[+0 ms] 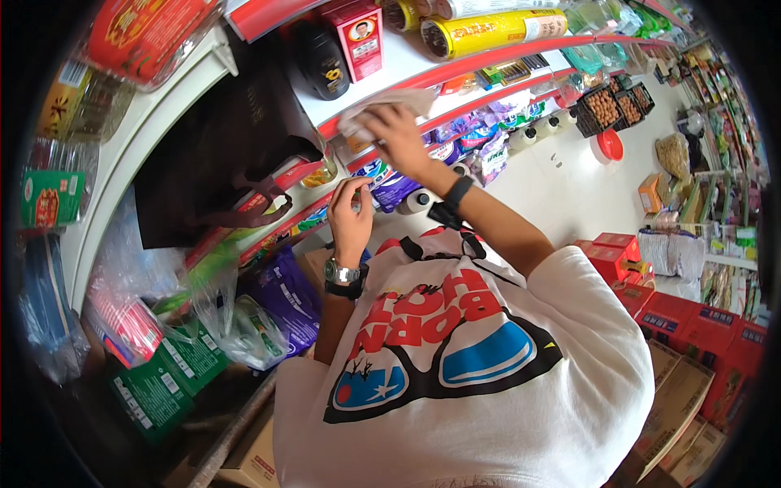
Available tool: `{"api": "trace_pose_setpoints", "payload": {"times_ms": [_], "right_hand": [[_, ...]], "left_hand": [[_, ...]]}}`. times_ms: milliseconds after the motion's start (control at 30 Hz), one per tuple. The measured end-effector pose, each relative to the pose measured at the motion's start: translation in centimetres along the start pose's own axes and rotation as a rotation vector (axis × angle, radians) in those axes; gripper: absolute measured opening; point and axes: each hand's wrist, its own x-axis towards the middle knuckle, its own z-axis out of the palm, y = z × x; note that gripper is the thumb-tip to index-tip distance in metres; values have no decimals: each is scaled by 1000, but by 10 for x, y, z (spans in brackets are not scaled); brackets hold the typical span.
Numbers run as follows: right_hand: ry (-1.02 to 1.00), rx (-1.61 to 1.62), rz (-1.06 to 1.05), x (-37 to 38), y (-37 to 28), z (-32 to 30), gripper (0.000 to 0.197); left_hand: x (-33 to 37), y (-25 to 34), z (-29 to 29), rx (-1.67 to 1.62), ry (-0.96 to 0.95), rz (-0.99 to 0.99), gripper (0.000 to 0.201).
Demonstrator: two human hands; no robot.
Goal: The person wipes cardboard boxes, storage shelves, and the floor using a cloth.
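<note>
My right hand point(399, 140) is closed on a pale cloth point(403, 106), which lies against the red front edge of the white shelf point(390, 91). Lower and to the left, my left hand point(350, 220) hovers by the lower shelves. Its fingers are loosely bent, and nothing shows between them. Just beyond the cloth, a black bottle point(324, 61) and a red box point(358, 39) stand on the shelf. Purple and blue packs point(399, 183) sit on the level beneath my hands.
Left of my hands hangs a large dark bag point(220, 130). Yellow cylindrical packs point(488, 34) lie further along the shelf. On the floor are black crates point(602, 112), a red basin point(608, 146) and, at right, stacked red boxes point(683, 317). Green boxes point(159, 390) sit lower left.
</note>
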Motion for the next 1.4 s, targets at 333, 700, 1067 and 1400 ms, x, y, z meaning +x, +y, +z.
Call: {"api": "trace_pose_setpoints", "payload": {"times_ms": [333,700,1067,1400], "right_hand": [[-105,36,-198,14,29,-14,58],[-111,103,-277,-14,221,-120,62],[55,13,-90,-53,449,-266,51],[175,-115,82,-61,492,-280,48]], "left_hand": [[40,31,27,204,148,117,21],[99,42,154,473,199,150,54],[114,33,257,699,355,75,90],[116,22,260,675,373,-29,97]]}}
